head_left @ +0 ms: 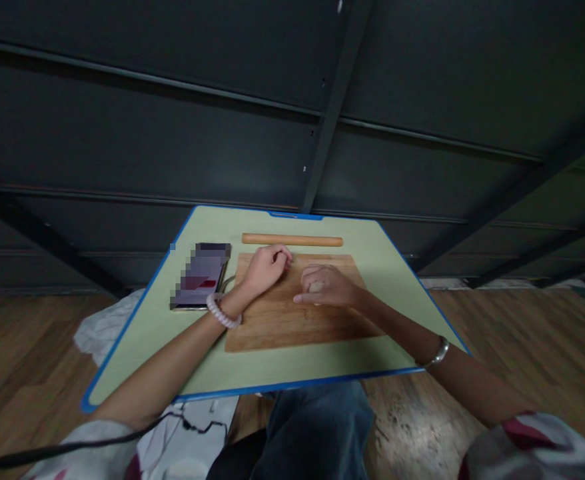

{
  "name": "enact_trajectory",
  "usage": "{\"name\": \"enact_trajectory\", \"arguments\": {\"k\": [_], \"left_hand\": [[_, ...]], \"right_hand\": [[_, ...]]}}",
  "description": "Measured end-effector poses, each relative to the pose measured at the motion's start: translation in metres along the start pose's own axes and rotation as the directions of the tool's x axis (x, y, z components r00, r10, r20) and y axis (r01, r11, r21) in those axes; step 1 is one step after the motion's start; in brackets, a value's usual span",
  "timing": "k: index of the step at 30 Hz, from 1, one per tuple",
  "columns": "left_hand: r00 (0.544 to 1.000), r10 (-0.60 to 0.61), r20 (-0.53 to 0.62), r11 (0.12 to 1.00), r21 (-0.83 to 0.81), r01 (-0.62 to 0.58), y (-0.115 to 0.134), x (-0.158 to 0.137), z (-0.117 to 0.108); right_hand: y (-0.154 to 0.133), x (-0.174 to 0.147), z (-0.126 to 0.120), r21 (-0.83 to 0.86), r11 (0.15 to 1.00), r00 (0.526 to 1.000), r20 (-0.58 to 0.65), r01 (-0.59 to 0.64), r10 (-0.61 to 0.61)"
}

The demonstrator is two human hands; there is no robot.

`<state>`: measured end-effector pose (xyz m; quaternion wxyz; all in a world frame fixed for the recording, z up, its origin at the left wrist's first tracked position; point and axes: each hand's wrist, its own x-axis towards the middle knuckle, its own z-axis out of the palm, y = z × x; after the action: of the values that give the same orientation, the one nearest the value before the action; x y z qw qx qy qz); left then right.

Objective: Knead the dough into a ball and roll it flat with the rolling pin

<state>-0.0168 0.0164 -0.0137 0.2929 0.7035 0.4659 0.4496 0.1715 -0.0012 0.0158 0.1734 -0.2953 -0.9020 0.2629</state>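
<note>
My right hand (330, 285) is closed round a small pale lump of dough (316, 287), low over the wooden cutting board (292, 327). Part of the dough shows between the thumb and the curled fingers. To its left, my left hand (267, 268) rests over the board's far left part with its fingers curled in; nothing shows in them. A plain wooden rolling pin (292, 240) lies crosswise just beyond the board, apart from both hands.
The board lies on a pale green table (207, 370) with a blue edge. A phone (202, 277), partly pixelated, lies left of the board. Dark metal panels (222, 153) rise behind the table. White cloth or plastic (107, 327) lies on the wooden floor at left.
</note>
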Motion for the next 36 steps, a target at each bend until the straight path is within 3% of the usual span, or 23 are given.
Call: {"name": "enact_trajectory", "arguments": {"k": [4,7,9,11,13,15,16,18,21,26,29,32,36], "left_hand": [[1.0,0.013,0.007,1.0,0.01,-0.013,0.0,0.0,0.0],[1.0,0.021,-0.001,0.999,0.028,-0.021,0.002,0.0,0.0],[1.0,0.021,-0.008,0.999,0.036,-0.021,0.003,0.0,-0.001],[1.0,0.014,-0.001,0.999,0.03,-0.014,0.004,0.0,-0.001],[1.0,0.004,0.009,1.0,0.017,-0.005,0.003,-0.001,-0.002],[1.0,-0.001,0.008,1.0,0.007,0.001,0.002,-0.001,-0.001],[1.0,-0.001,0.003,1.0,0.002,0.001,0.002,-0.001,-0.001],[1.0,0.008,-0.005,1.0,-0.001,-0.008,0.002,-0.001,-0.001],[1.0,0.027,0.008,0.999,0.022,-0.027,0.002,-0.001,-0.002],[0.999,0.036,0.01,0.997,0.062,-0.037,0.004,-0.001,-0.002],[0.998,0.066,0.008,0.992,0.109,-0.066,0.004,-0.002,-0.003],[0.997,0.072,0.006,0.988,0.137,-0.072,0.006,-0.002,-0.004],[0.998,0.068,0.001,0.99,0.121,-0.068,0.007,-0.002,-0.005]], "right_hand": [[-0.002,0.001,0.006,-0.021,0.999,0.997,-0.07,-0.041,0.04],[0.005,0.005,0.01,0.105,0.991,0.988,-0.12,-0.086,0.098],[0.014,0.01,0.014,0.218,0.959,0.955,-0.193,-0.183,0.226],[0.024,0.014,0.019,0.371,0.885,0.867,-0.297,-0.281,0.4],[0.031,0.017,0.024,0.502,0.819,0.733,-0.439,-0.278,0.519],[0.03,0.015,0.03,0.529,0.801,0.603,-0.553,-0.279,0.575],[0.027,0.012,0.033,0.515,0.807,0.562,-0.591,-0.29,0.579],[0.014,0.003,0.037,0.458,0.832,0.545,-0.632,-0.312,0.552],[-0.012,-0.014,0.035,0.26,0.903,0.654,-0.625,-0.341,0.427],[-0.028,-0.022,0.016,0.07,0.901,0.769,-0.496,-0.428,0.403],[-0.018,-0.013,0.011,-0.026,0.964,0.867,-0.442,-0.266,0.228],[-0.015,-0.007,0.015,-0.102,0.993,0.966,-0.255,-0.058,0.03],[-0.034,-0.01,0.021,-0.295,0.951,0.993,-0.027,0.098,-0.111]]}}
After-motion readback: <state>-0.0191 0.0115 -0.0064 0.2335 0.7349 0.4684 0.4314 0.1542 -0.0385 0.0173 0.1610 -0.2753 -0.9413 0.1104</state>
